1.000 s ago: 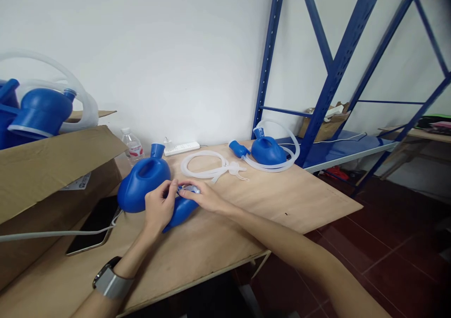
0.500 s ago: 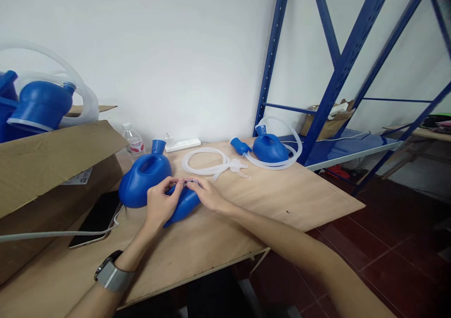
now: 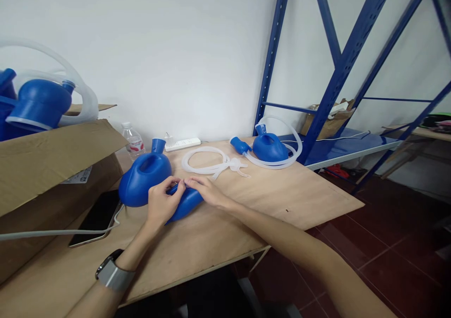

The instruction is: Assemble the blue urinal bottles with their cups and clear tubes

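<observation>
My left hand [image 3: 163, 201] and my right hand [image 3: 207, 192] meet over a blue plastic piece [image 3: 186, 206] near the table's middle. Both hands have curled fingers on its upper edge, with thumbs and fingertips close together. Its far end is covered by my fingers, and any small part between the fingertips is too hidden to name. Beside my left hand stands a blue urinal bottle [image 3: 143, 181] with a handle and flared neck. A coiled white tube [image 3: 197, 170] with a pale end fitting [image 3: 235, 164] lies just beyond my right hand.
Another blue bottle [image 3: 268, 149] with tubing and a blue funnel-like head [image 3: 240, 146] sits at the back right. On the left are a cardboard box [image 3: 63, 156] of blue parts, a phone [image 3: 97, 218] with a cable, a water bottle [image 3: 133, 141], and a power strip [image 3: 183, 144]. Blue shelving [image 3: 331, 88] rises to the right.
My right fingertips have shifted slightly left, closer to my left thumb. The blue piece has turned a little in my hands. Everything else on the table stays in place.
</observation>
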Demonstrator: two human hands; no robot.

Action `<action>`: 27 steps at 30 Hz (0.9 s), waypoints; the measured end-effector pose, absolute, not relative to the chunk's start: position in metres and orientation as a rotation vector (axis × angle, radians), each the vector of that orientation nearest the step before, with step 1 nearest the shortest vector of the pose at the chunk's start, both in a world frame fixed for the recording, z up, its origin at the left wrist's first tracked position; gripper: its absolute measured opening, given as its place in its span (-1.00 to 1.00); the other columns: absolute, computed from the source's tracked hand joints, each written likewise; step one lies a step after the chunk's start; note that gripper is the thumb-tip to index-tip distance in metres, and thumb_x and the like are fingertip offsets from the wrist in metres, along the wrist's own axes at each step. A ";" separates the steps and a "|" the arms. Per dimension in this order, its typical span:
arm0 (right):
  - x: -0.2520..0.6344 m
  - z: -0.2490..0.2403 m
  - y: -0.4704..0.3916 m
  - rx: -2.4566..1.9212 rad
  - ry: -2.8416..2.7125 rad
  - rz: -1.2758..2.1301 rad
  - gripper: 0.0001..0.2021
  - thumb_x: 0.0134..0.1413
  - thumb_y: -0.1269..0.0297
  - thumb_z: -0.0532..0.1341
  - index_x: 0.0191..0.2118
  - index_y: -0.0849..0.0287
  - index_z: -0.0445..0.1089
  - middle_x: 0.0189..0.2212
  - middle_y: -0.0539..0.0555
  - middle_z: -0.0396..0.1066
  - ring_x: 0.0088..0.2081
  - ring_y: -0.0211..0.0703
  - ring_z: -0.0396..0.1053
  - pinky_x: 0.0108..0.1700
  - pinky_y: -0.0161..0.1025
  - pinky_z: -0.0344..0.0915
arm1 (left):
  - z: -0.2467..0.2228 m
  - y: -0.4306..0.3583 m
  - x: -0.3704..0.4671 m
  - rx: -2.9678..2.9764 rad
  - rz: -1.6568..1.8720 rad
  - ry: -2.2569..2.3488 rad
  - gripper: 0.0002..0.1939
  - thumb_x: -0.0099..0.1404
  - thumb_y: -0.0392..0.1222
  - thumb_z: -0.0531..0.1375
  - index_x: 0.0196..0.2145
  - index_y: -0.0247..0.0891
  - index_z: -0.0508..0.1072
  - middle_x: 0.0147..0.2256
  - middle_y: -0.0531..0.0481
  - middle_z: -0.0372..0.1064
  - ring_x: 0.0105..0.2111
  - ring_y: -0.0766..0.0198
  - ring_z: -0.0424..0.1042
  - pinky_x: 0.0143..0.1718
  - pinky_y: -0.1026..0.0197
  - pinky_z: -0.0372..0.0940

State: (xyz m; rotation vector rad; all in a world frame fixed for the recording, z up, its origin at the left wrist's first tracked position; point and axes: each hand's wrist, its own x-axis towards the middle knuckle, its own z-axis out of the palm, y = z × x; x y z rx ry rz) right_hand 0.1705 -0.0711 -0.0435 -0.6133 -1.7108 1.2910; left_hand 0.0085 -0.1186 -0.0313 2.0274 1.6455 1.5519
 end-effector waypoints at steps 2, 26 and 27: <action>0.169 -0.046 -0.069 -0.638 -1.723 1.263 -0.71 0.23 0.08 0.21 -0.14 0.15 0.56 -0.13 0.04 0.55 0.00 -0.07 0.43 0.16 -0.14 0.26 | -0.032 -0.118 0.009 2.018 1.542 1.646 -0.69 0.29 0.05 0.16 -0.41 -0.20 0.56 -0.41 0.00 0.60 -0.38 0.17 0.54 -0.29 0.20 0.34; 0.187 -0.035 -0.067 -0.540 -1.660 1.735 -0.65 -0.15 0.29 0.45 -0.13 0.09 0.63 -0.09 0.06 0.59 0.02 -0.02 0.48 0.14 -0.07 0.34 | -0.030 -0.128 0.007 2.319 1.622 1.608 -0.64 0.28 0.02 0.12 -0.56 -0.19 0.49 -0.60 0.02 0.48 -0.62 0.31 0.37 -0.50 0.29 0.22; 0.185 -0.034 -0.068 -0.547 -1.642 1.774 -0.65 -0.18 0.29 0.46 -0.14 0.09 0.64 -0.12 0.06 0.60 -0.01 -0.03 0.49 0.13 -0.08 0.34 | -0.030 -0.128 0.005 2.336 1.615 1.600 -0.64 0.28 0.01 0.12 -0.58 -0.20 0.48 -0.61 0.03 0.46 -0.63 0.32 0.36 -0.52 0.29 0.20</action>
